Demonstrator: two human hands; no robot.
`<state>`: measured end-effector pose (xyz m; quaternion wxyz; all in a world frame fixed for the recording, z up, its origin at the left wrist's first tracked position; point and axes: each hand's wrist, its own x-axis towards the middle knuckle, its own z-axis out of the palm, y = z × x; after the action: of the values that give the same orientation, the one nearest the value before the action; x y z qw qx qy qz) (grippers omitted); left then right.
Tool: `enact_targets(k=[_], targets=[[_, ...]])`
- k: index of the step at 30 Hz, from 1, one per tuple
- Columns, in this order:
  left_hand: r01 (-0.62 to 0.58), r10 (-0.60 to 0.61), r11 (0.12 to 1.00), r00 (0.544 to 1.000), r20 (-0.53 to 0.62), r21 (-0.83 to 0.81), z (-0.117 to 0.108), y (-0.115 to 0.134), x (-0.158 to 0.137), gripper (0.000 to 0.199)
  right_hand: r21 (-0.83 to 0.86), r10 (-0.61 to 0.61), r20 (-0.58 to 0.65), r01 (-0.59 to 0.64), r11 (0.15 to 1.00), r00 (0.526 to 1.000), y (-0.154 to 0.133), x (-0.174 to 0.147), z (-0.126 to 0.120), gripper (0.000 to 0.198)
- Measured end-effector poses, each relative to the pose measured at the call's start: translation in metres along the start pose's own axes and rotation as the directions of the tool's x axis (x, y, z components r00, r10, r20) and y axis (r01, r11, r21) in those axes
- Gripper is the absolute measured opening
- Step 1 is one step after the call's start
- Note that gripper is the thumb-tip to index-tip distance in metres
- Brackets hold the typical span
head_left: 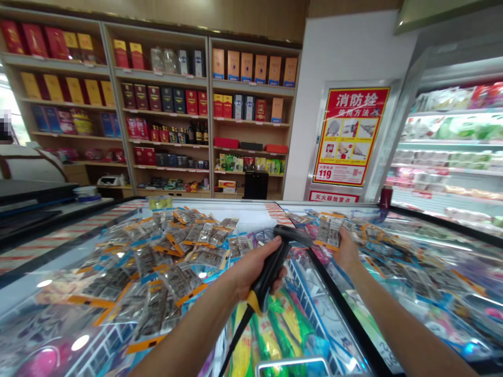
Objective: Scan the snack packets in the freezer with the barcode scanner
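My left hand (pixel 255 267) is wrapped round the handle of a black barcode scanner (pixel 271 264) with a yellow band and a cable trailing down. Its head points right, toward a small clear snack packet (pixel 328 229) with orange edges. My right hand (pixel 346 248) pinches that packet by its right side, over the right half of the freezer. A heap of similar packets (pixel 204 235) covers the glass to the left, and more packets (pixel 389 243) lie under and beyond my right hand. Corn-like yellow and green packs (pixel 271 335) show in the freezer below the scanner.
The chest freezer has a dark dividing rail (pixel 338 298) and a white wire basket (pixel 306 298). Shelves of boxed goods (pixel 168 99) stand behind. A lit refrigerated display (pixel 451 141) is at the right, a counter (pixel 35 199) at the left. A dark red object (pixel 386 196) stands on the freezer's rear edge.
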<state>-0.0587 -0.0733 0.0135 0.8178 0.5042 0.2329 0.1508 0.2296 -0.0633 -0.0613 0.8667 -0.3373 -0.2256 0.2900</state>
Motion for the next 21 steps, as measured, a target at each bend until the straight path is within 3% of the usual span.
enact_targets(k=[7, 16, 21], targets=[[-0.003, 0.005, 1.0, 0.997, 0.078, -0.026, 0.003, -0.003, -0.005, 0.04, -0.014, -0.002, 0.019, 0.002, 1.0, 1.0, -0.005, -0.009, 0.008, 0.02], [0.005, -0.004, 1.0, 0.998, 0.066, -0.008, 0.006, -0.002, -0.011, 0.041, -0.025, 0.057, -0.025, -0.058, 0.998, 0.998, -0.006, -0.007, 0.007, 0.023], [-0.059, 0.061, 0.998, 0.994, -0.091, 0.022, -0.007, 0.006, -0.025, 0.039, -0.062, 0.007, -0.003, -0.008, 0.998, 1.0, 0.0, -0.001, -0.001, 0.021]])
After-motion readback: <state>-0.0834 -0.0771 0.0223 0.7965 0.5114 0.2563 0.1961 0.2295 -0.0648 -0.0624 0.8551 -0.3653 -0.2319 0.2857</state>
